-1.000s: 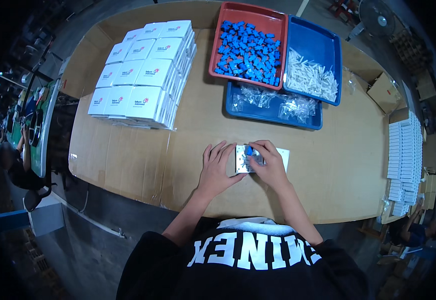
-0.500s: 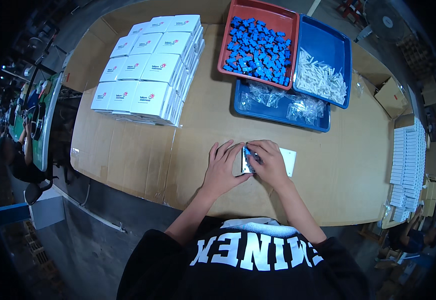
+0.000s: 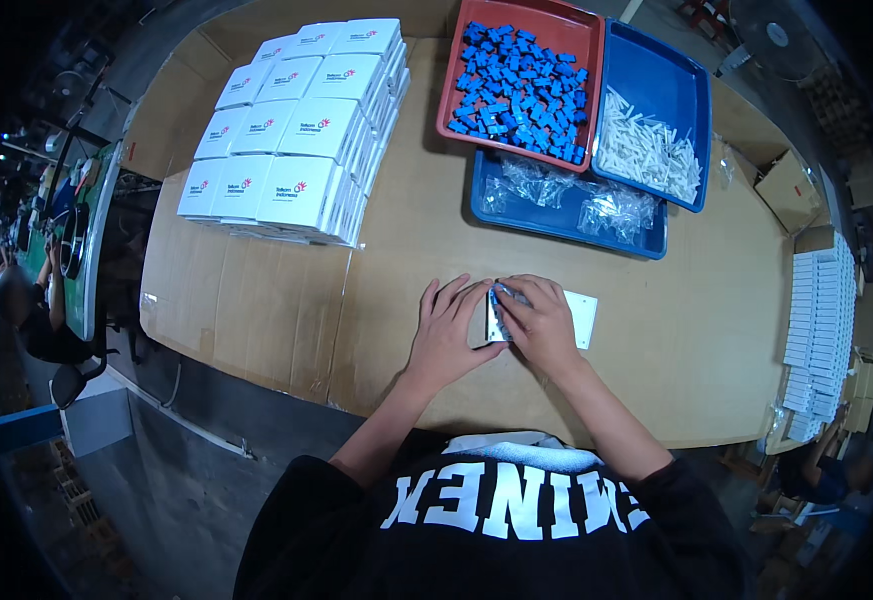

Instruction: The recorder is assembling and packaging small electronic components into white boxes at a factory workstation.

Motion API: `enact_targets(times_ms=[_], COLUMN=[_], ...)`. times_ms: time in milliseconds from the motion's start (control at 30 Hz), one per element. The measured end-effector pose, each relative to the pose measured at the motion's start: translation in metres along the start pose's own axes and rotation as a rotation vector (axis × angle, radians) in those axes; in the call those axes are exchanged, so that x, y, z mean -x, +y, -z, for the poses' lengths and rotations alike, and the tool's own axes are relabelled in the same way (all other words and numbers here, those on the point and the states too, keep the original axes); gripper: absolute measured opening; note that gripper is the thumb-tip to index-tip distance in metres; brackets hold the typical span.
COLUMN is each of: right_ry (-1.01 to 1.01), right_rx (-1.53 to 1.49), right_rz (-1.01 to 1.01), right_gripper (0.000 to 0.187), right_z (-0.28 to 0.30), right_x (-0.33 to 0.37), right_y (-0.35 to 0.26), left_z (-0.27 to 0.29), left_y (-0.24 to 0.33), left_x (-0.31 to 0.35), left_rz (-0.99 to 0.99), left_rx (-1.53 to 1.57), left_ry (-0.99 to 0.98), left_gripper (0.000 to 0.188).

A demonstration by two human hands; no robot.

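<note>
While both hands crowd around it, a small pale square piece with grey-blue detail [image 3: 494, 328] sits on the brown cardboard tabletop [image 3: 412, 270], closer to the wearer's edge than the far one. Left hand [image 3: 447, 335] is spread in a C, fingertips at its far left corner, thumb by the near edge. Right hand [image 3: 542, 325] has its fingers bunched over the top; can't tell if it's pinching anything. A flat white rectangular plate [image 3: 581, 320] pokes out rightward under that hand, can't tell if it's joined on. Decent stretch of cardboard either side, and a strip before the blue plastic tray of clear bags [image 3: 484, 208]. Overlapping that: a red tray of blue bits [image 3: 449, 112] and a blue tray of white sticks [image 3: 652, 60]. White box stack's [image 3: 292, 140] well off left.
</note>
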State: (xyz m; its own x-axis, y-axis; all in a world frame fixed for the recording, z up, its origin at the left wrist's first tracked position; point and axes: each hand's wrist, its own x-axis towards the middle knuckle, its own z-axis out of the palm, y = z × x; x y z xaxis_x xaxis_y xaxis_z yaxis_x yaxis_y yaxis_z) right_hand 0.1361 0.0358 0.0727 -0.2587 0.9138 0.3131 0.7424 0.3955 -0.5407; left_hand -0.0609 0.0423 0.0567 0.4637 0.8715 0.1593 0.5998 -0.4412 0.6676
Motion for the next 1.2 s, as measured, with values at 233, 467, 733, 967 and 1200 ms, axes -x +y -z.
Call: enact_targets(times_ms=[233, 467, 733, 967, 1200], right_ry=[-0.107, -0.173, -0.004, -0.170, -0.113], right_rx=[0.269, 0.333, 0.025, -0.011, 0.065], right_rz=[0.042, 0.007, -0.273, -0.256, -0.203], right_gripper=[0.041, 0.044, 0.037, 0.048, 0.037], right_z=[-0.001, 0.001, 0.062, 0.086, 0.091], right_x=[0.005, 0.002, 0.017, 0.074, 0.069], right_y=[-0.017, -0.021, 0.024, 0.032, 0.022], left_z=[-0.001, -0.001, -0.007, -0.001, -0.012], left_y=[-0.001, 0.000, -0.010, 0.012, 0.008], left_x=[0.001, 0.002, 0.005, 0.002, 0.004], left_rz=[0.008, 0.002, -0.028, -0.043, -0.012], left_rx=[-0.001, -0.011, -0.019, -0.096, -0.157], left_ry=[-0.006, 0.007, 0.119, 0.079, 0.136], left_gripper=[0.087, 0.085, 0.083, 0.088, 0.088])
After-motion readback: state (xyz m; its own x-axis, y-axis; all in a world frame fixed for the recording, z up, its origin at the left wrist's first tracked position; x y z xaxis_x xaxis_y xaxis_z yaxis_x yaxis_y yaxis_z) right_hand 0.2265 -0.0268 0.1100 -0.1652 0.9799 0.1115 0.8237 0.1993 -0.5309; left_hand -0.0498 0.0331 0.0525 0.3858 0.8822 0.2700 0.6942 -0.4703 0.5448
